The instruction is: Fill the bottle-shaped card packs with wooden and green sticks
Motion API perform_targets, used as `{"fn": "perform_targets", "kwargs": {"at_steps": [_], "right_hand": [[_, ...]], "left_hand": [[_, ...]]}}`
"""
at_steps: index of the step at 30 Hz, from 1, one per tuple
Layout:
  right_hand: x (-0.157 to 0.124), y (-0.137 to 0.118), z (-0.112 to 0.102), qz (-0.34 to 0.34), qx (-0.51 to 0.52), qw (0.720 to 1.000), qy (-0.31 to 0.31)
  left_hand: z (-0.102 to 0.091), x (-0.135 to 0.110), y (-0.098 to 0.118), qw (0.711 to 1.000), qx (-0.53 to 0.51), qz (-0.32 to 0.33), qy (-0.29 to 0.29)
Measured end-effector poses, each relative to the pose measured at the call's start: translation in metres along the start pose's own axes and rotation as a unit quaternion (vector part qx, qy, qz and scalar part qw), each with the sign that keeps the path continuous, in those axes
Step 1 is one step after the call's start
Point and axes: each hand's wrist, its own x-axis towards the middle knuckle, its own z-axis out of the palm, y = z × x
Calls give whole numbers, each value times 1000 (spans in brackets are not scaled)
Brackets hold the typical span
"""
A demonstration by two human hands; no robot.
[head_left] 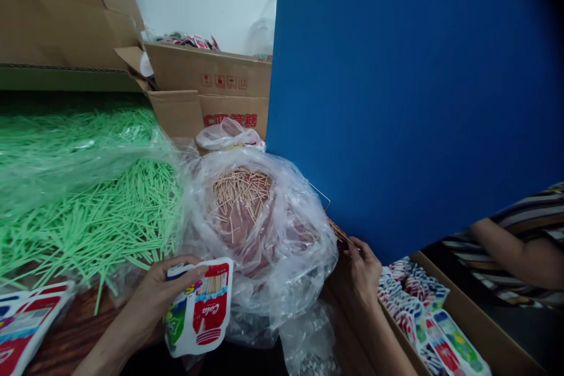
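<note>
My left hand point(176, 285) is closed on a printed candy packet point(212, 308) with a red "Cola" label and a clear window showing thin sticks. Low under the corner of a big blue panel, my right hand point(363, 267) has its fingers drawn together. Thin brown strips lie at its fingertips; what the fingers hold is hard to make out. Between my hands sits a clear plastic bag point(304, 235), its mouth spread, with many short tan sticks point(242, 188) inside.
Bright green straws point(132, 211) fill a plastic-lined carton at left. More packets point(33, 323) lie at lower left. The blue panel point(396, 100) blocks the right side. Below it, a carton point(493, 329) holds many packets, near another person's arm point(515, 252). Cardboard boxes point(176, 70) stand behind.
</note>
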Motion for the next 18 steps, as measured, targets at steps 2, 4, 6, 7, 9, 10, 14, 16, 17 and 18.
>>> {"fn": "perform_targets", "kwargs": {"at_steps": [2,4,6,7,9,10,14,16,17,18], "right_hand": [[-1,-1,-8,8,-38,998,-41],[-4,-11,-16,-13,-98,993,-59],[-10,-29,-18,-79,-152,985,-11],[-14,-41,-16,-113,-157,981,12],[-25,-69,-3,-162,-109,980,-28],[-33,-84,7,-180,-72,976,-100],[-67,-138,68,-249,-3,891,-379],[-79,-156,106,-256,-59,857,-443],[-83,-163,125,-249,-114,845,-460],[-86,-169,143,-238,-177,831,-470]], "left_hand": [[-2,-1,-1,999,30,19,5],[-4,-2,-2,997,66,43,11],[-6,-3,-3,994,84,74,4],[-7,-3,-3,992,92,84,-6],[-9,-3,-3,991,98,91,-20],[-9,-3,-3,990,101,95,-20],[-18,-4,-10,989,103,104,-3],[-26,-5,-15,990,101,102,10],[-29,-5,-17,989,102,103,17],[-33,-6,-18,989,103,106,27]]}}
